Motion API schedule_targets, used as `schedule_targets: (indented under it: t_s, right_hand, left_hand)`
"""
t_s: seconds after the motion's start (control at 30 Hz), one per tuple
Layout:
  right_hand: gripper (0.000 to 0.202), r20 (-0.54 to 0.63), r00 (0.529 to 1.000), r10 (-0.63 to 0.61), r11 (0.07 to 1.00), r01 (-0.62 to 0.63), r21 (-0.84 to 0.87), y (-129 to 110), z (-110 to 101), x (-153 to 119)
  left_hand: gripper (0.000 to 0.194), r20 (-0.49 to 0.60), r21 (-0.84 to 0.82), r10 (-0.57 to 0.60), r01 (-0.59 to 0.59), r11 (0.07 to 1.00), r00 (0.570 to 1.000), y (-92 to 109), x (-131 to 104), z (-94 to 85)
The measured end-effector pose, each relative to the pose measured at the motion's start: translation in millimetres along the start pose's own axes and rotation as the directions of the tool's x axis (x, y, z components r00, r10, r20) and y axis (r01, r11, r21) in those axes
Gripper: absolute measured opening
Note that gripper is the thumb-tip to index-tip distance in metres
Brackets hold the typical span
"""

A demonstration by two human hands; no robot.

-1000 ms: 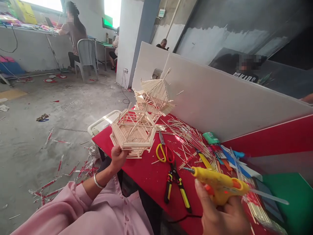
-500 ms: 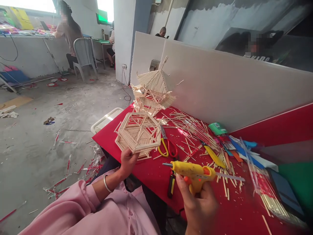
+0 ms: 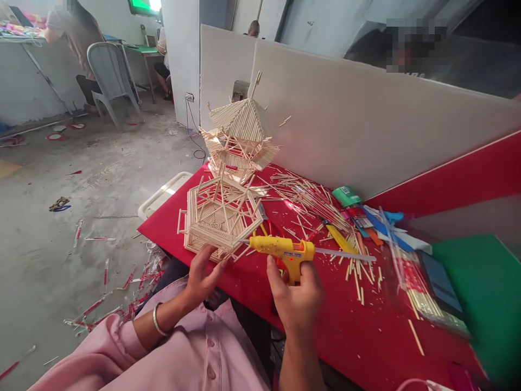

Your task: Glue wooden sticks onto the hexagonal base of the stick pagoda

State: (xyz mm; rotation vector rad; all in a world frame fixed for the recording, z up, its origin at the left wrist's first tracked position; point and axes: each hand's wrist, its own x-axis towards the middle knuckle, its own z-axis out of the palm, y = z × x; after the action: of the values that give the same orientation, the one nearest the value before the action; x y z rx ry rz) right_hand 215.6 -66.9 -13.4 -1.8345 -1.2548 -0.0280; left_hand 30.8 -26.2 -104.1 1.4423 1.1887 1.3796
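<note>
My left hand (image 3: 199,279) holds the near edge of a hexagonal frame (image 3: 217,220) built from thin wooden sticks, thumb along its front side. My right hand (image 3: 296,301) is wrapped round the grip of a yellow hot glue gun (image 3: 280,247). Its nozzle points left, at the frame's near right corner; whether it touches cannot be made out. A clear glue stick (image 3: 345,254) juts from the gun's back. Behind the frame stands a pagoda-like stick model (image 3: 240,125) with tiered roofs. Scissors (image 3: 273,228) lie partly hidden behind the gun.
Loose sticks (image 3: 301,190) litter the red table (image 3: 337,331). A yellow cutter (image 3: 338,239), a green roll (image 3: 345,196), a bag of sticks (image 3: 423,296) and a dark phone-like slab (image 3: 442,282) lie to the right. A white partition (image 3: 325,119) borders the back. People sit beyond.
The glue gun has moved up and left, bringing its nozzle to the stick frame's corner. My left hand's grip has loosened, with thumb and fingers further apart. The camera view has shifted right and down.
</note>
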Motion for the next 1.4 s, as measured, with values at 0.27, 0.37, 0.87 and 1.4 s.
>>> schedule_targets:
  t_s: [0.27, 0.37, 0.87, 1.4]
  right_hand:
    - [0.023, 0.025, 0.989, -0.148, 0.981, 0.150, -0.125, -17.5, 3.3, 15.0]
    - [0.022, 0.031, 0.988, -0.154, 0.976, 0.157, -0.149, -18.0, 4.6, 16.3]
    - [0.019, 0.005, 0.972, -0.237, 0.955, 0.234, -0.181, -3.7, 15.0, 21.2]
    - [0.018, 0.049, 0.981, -0.187, 0.973, 0.192, -0.129, 3.5, 13.1, 19.0]
  left_hand:
    - [0.023, -0.020, 0.081, 0.005, -0.003, 0.997, 1.000, -9.4, -2.3, -5.6]
    - [0.018, -0.006, 0.102, 0.036, -0.035, 0.994, 0.999, -3.2, 0.6, -5.5]
    - [0.006, 0.065, 0.131, 0.201, -0.208, 0.969, 0.977, 8.2, 6.8, -7.1]
    - [0.006, 0.061, 0.135, 0.209, -0.216, 0.967, 0.976, 11.7, 9.1, -6.4]
